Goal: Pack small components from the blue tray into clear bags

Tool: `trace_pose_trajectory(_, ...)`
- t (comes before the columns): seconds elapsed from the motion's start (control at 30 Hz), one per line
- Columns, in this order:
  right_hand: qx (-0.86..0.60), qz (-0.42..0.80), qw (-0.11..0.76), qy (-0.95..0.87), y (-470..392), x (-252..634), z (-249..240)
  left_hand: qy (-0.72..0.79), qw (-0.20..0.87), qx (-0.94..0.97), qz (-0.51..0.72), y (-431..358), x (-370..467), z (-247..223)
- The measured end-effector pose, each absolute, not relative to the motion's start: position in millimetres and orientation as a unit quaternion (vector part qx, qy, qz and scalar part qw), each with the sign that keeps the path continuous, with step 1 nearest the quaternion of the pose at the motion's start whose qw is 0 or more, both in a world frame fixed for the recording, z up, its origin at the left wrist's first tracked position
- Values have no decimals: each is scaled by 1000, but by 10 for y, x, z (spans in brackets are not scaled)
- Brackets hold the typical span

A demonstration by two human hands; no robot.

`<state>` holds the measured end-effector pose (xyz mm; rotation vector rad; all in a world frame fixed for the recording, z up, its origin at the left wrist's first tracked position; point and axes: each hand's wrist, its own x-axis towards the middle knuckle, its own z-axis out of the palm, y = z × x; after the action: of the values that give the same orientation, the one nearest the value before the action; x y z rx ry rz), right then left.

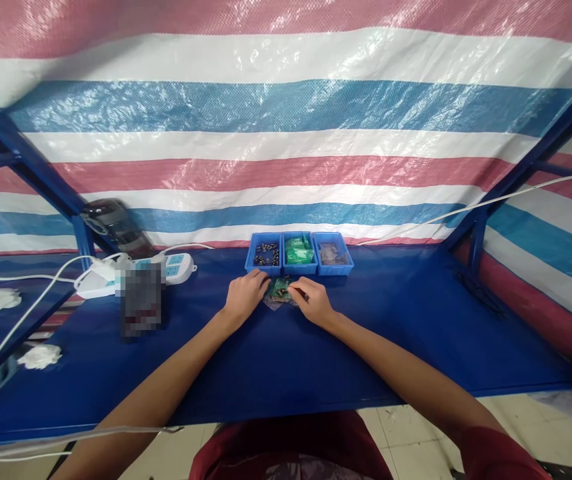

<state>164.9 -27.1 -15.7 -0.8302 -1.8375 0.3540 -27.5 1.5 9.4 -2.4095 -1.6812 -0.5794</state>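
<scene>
A small clear plastic bag [273, 304] lies on the blue table just in front of three bins, with green material and small dark metallic parts [282, 292] at its middle. My left hand [246, 298] is closed at the bag's left edge, fingertips curled onto it. From the right, my right hand [313, 303] reaches in with thumb and forefinger pinched together over the bag's right side. What that pinch holds is too small to make out.
Behind my hands stand a blue bin of small dark parts [267, 255], a bin of green packets [299, 251] and a bin of clear packets [333, 254]. Left are a power strip [181, 268], a blurred dark object [141, 303], a dark bottle [116, 227] and crumpled white paper [40, 357].
</scene>
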Motion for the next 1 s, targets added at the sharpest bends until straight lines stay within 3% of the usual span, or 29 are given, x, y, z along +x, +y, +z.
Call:
trace_pose_trajectory(0.1,-342,149,519,-769,-272,1650,-154,-510,107,-777,-353,88,-318,185)
trace_pose_trajectory(0.17,-340,148,519,-770,-271,1650,-155,-518,119,-756,-381,137,-349,236)
trace_pose_trajectory(0.27,-355,141,518,-765,-262,1654,-167,-507,98,-779,-357,150,-382,240)
trace_pose_trajectory(0.43,-414,114,477,-767,-214,1682,-219,-364,27,-898,-246,41,-366,127)
trace_pose_trajectory(0.6,-470,78,431,-766,-170,1705,-255,-346,24,-923,-166,-9,-305,28)
trace_pose_trajectory(1.0,-466,91,428,-769,-185,1702,-242,-375,-42,-903,-206,-11,-262,-25)
